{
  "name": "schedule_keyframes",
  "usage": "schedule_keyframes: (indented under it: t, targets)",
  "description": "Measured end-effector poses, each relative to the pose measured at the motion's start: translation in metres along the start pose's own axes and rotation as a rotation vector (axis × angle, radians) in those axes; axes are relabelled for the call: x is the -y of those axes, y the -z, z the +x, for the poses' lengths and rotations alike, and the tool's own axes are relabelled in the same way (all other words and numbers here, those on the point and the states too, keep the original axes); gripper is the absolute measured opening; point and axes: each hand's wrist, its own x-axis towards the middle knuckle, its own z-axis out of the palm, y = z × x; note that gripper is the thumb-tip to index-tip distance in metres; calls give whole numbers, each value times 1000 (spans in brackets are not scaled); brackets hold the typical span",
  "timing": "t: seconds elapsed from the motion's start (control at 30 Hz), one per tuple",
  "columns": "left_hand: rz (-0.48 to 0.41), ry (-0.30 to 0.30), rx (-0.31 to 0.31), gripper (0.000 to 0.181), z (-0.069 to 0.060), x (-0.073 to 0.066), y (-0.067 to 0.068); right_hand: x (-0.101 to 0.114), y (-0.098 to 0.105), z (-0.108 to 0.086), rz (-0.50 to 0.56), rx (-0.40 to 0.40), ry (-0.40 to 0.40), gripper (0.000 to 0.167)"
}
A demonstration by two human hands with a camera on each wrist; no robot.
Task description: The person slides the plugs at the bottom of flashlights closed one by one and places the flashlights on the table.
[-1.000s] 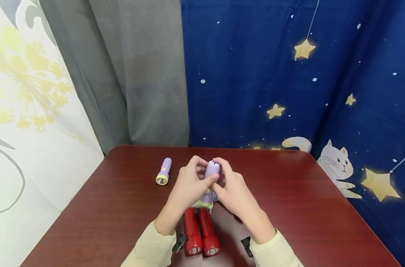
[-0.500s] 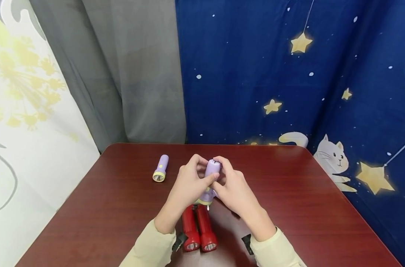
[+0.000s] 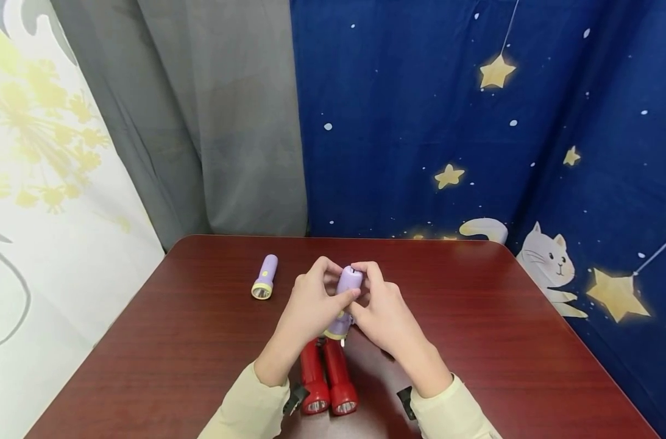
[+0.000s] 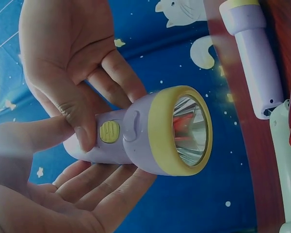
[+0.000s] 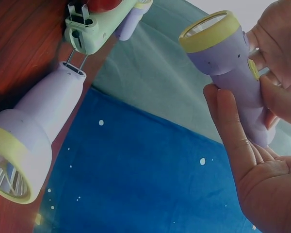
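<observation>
Both hands hold a purple flashlight with a yellow rim and yellow button, raised over the table's middle. In the head view its tail end points up and away, its lens end toward the person. My left hand grips its body from the left, with the thumb across it. From the right, my right hand pinches it between thumb and fingers, with a fingertip at the tail end. In the left wrist view the yellow button lies close to the right thumb. The flashlight's lens shows in the right wrist view.
Two red flashlights lie side by side before the hands. Another purple flashlight lies farther left. In the right wrist view, a purple flashlight with two metal prongs lies near a pale green body with prongs. The brown table meets curtains behind.
The head view has shifted slightly, so the table and its contents sit a little higher and farther left. Both hands keep their hold on the flashlight, with only tiny finger movements.
</observation>
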Motion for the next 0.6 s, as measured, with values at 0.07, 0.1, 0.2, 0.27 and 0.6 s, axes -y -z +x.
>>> schedule_keyframes:
  t: [0.07,0.1,0.2,0.27,0.6]
  targets:
    - [4,1,0,35,0,0,0,0,0,0,-5,-1,1,55]
    - [6,3,-1,35,0,-1,-1,0,1,-1,-9,-2,1,55]
    - [10,12,-3,34,0,-2,-1,0,2,-1,-17,-1,-7,55]
    - [12,18,-6,34,0,-2,-2,0,2,-1,-24,1,-12,54]
    - [35,10,-8,36,0,-2,-2,1,3,1,-64,26,-43,52]
